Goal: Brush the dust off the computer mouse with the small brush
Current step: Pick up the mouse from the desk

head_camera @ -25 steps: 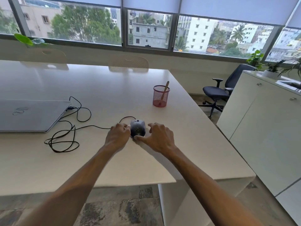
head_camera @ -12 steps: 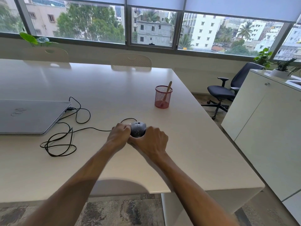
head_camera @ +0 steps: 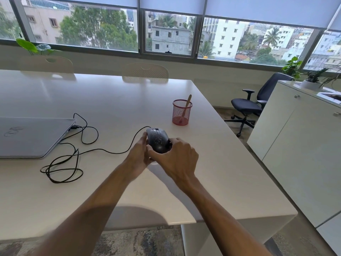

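Mouse [head_camera: 157, 142] now lifted off desk [head_camera: 230, 178] at frame centre, tilted up — a second ago flat. Left hand [head_camera: 137, 157] and right hand [head_camera: 177, 159] both grasp it. Brush [head_camera: 186, 108] untouched in red mesh cup [head_camera: 181, 112], upper right — brushing not begun.

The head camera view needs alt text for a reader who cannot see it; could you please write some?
Both hands, left hand and right hand, grip a dark wired computer mouse over a white table. Behind it stands a red mesh cup holding a wooden-handled brush; a closed laptop lies left.
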Demonstrator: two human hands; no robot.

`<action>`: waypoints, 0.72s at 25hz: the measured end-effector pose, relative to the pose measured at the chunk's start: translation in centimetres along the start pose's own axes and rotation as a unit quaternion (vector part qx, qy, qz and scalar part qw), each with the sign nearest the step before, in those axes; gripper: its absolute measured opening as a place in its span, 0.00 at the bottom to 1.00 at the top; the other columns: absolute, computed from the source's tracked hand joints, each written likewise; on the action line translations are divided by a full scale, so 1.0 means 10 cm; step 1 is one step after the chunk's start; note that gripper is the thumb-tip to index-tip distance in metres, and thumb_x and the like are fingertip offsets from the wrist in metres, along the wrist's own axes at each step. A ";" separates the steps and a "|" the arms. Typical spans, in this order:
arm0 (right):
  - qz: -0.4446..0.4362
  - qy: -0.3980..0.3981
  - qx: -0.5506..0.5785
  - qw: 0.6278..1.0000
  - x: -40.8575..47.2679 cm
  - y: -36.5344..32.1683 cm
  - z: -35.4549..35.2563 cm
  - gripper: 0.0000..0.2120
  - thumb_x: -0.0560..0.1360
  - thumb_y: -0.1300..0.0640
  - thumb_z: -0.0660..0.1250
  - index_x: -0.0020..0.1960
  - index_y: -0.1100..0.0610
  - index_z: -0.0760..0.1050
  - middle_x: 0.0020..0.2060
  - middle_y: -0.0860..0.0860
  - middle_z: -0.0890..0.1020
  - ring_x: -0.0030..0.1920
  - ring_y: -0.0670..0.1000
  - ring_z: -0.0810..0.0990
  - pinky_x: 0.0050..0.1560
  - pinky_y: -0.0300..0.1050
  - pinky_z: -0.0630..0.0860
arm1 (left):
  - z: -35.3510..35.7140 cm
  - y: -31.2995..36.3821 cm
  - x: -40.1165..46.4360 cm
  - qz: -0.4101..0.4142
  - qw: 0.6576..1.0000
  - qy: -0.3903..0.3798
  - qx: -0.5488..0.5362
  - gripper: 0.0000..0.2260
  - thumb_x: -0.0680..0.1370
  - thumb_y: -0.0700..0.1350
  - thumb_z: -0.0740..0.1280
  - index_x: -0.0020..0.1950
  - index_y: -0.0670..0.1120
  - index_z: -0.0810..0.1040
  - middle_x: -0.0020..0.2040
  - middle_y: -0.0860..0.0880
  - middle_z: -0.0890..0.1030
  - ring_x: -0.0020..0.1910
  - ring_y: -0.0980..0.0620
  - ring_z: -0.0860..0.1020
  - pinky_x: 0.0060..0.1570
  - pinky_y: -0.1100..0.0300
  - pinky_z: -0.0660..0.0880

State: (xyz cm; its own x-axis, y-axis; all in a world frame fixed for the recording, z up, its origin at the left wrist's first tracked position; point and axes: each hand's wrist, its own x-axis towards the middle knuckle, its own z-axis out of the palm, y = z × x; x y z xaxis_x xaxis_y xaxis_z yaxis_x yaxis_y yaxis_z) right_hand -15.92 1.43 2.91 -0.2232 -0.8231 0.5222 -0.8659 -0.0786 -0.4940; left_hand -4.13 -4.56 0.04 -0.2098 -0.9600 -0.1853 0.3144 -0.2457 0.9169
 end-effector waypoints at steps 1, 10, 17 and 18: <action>-0.005 0.001 0.003 1.000 0.00 -0.01 -0.02 0.29 0.64 0.26 0.64 0.44 0.51 0.80 0.35 0.46 0.80 0.33 0.46 0.76 0.34 0.40 0.76 | 0.03 0.01 0.00 -0.010 0.999 -0.009 -0.034 0.22 0.82 0.59 0.53 0.61 0.47 0.79 0.48 0.46 0.87 0.46 0.51 0.85 0.44 0.58 0.81; -0.068 -0.028 -0.009 0.997 0.00 0.08 -0.05 0.34 0.64 0.22 0.56 0.46 0.50 0.81 0.35 0.47 0.82 0.32 0.45 0.76 0.37 0.41 0.79 | 0.11 -0.04 0.06 -0.043 0.984 -0.013 -0.174 0.24 0.81 0.60 0.56 0.63 0.43 0.79 0.47 0.44 0.86 0.42 0.48 0.85 0.40 0.57 0.83; -0.053 -0.015 0.015 0.998 0.41 0.25 -0.16 0.24 0.72 0.33 0.59 0.45 0.51 0.83 0.35 0.44 0.83 0.35 0.46 0.80 0.41 0.42 0.77 | 0.16 -0.04 0.10 -0.058 0.977 -0.027 -0.201 0.22 0.81 0.58 0.57 0.54 0.43 0.81 0.43 0.40 0.84 0.35 0.46 0.83 0.34 0.55 0.81; -0.039 -0.012 0.025 0.999 0.56 0.30 -0.16 0.20 0.73 0.36 0.62 0.46 0.51 0.83 0.36 0.44 0.84 0.37 0.47 0.81 0.43 0.42 0.76 | 0.17 -0.05 0.10 -0.060 0.978 -0.035 -0.196 0.23 0.81 0.59 0.57 0.57 0.42 0.80 0.42 0.39 0.83 0.34 0.45 0.82 0.32 0.55 0.80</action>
State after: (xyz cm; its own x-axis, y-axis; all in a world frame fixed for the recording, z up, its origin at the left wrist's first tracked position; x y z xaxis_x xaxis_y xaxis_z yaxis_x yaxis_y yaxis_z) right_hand -20.44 -2.49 5.46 -0.1447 -0.8263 0.5444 -0.8571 -0.1703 -0.4862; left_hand -6.03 -5.19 0.03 -0.3250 -0.9133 -0.2455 0.6118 -0.4010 0.6818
